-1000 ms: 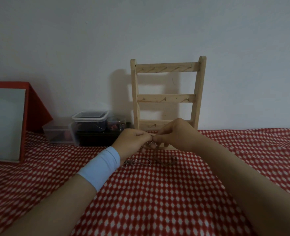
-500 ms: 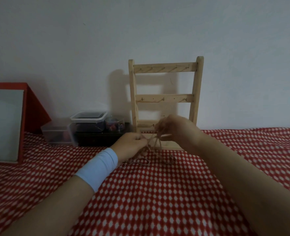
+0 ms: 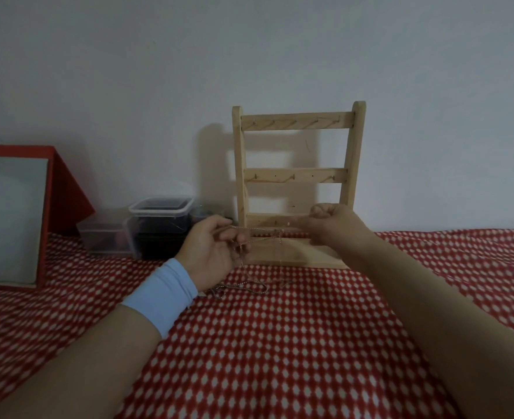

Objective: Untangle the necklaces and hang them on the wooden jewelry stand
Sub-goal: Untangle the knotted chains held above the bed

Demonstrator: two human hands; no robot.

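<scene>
A thin necklace chain (image 3: pixel 267 230) stretches level between my two hands, just in front of the wooden jewelry stand (image 3: pixel 298 176). My left hand (image 3: pixel 216 252), with a pale blue wristband, pinches one end; more chain dangles from it down to a tangled heap of necklaces (image 3: pixel 240 288) on the cloth. My right hand (image 3: pixel 331 222) is closed on the other end, in front of the stand's lowest rail. The stand's three rails with small pegs carry nothing.
A red-and-white checked cloth (image 3: pixel 279 343) covers the surface. Clear plastic boxes (image 3: pixel 159 219) stand left of the stand against the wall. A red-framed panel (image 3: pixel 10 219) leans at the far left.
My hands were together over the heap; they have drawn apart, left going left and right going up and right, pulling one chain taut out of the tangle.
</scene>
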